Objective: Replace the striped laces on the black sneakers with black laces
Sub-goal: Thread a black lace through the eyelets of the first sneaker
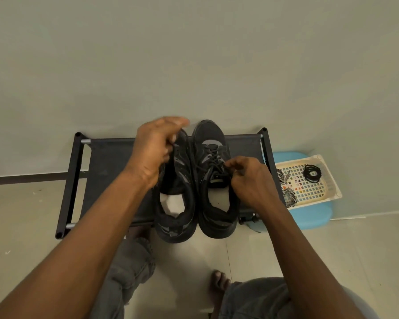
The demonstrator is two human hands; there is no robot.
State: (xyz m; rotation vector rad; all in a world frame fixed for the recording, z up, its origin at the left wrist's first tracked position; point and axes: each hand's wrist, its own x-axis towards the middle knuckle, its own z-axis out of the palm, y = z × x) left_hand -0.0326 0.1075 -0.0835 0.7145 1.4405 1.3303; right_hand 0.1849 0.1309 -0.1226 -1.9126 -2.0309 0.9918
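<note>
Left hand (154,148): curling over left sneaker (179,180); cannot tell its grip.
Right hand (247,178): pinching black lace (213,156) on right sneaker (217,210).
Rack (111,162): carrying both mid-surface, heels overhanging its front edge.

One view on my list. Head camera, wide-angle: looks forward and steeply down, facing the wall (194,54), close above the shoe rack (108,157) at mid-frame; the floor (23,215) fills my lower edge.
</note>
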